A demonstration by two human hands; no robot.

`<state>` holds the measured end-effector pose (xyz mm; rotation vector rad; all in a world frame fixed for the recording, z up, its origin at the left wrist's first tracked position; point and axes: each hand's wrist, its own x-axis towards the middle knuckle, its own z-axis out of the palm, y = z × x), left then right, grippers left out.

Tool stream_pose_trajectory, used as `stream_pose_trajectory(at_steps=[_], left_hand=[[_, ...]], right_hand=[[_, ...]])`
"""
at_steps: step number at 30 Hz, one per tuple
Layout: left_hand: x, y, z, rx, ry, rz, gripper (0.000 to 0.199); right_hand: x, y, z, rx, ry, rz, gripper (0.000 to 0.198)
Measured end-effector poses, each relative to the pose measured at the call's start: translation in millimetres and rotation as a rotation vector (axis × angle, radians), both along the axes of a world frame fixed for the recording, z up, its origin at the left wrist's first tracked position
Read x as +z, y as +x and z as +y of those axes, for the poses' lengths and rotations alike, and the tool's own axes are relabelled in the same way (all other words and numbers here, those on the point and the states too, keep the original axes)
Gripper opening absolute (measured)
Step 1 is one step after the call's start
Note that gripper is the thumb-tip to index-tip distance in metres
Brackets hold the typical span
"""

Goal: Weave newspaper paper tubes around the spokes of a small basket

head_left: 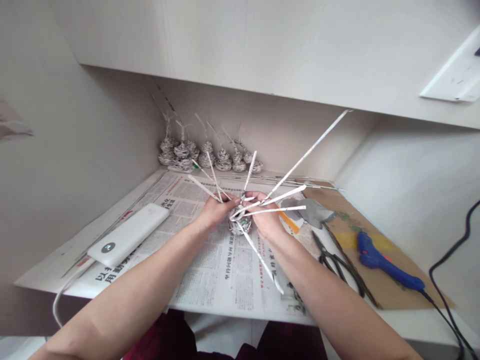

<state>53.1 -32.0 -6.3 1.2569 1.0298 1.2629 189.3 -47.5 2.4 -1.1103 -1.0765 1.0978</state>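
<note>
Between my two hands is a small woven paper gourd (240,227), a round body of rolled newspaper strips. Several white paper strips (258,252) stick out from its top in all directions, one of them long and reaching up to the right. My left hand (219,209) is closed around the body's left side, its thumb at the top by the strips' bases. From the right, my right hand (267,217) grips the body and strips near the rim. Part of the fingertips is hidden behind the strips.
Newspaper (202,280) covers the table. A white power bank (129,235) with a cable lies left. To the right are black scissors (337,265), a blue glue gun (386,265) on cardboard (360,220), and a grey cloth-like piece (313,212). Several finished woven gourds (224,161) line the back wall.
</note>
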Motion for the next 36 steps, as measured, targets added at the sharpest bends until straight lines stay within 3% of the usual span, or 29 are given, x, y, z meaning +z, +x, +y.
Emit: stream_pose_trajectory(at_steps=[7, 16, 21, 26, 32, 36], left_hand=[[1.7, 4.8, -2.2, 0.036, 0.051, -0.093, 0.035], [-3.5, 7.7, -2.9, 0.165, 0.114, -0.009, 0.028], [2.6, 4.0, -2.0, 0.122, 0.091, -0.002, 0.032], [5.1, -1.9, 0.0, -0.038, 0.051, 0.040, 0.033], [2.3, -3.4, 3.5, 0.136, 0.146, 0.061, 0.025], [4.4, -3.2, 4.4, 0.176, 0.145, 0.025, 0.025]], right_hand=[[1.0, 2.1, -0.1, -0.011, 0.056, -0.087, 0.024], [-1.1, -0.8, -1.6, -0.037, 0.096, -0.139, 0.014], [-1.9, 0.3, 0.1, -0.032, 0.078, -0.127, 0.016], [-2.2, 1.7, 0.3, -0.020, 0.099, -0.123, 0.018], [3.0, -0.2, -2.5, -0.022, 0.097, -0.034, 0.021], [2.0, -1.3, 1.0, -0.059, 0.079, 0.039, 0.022]])
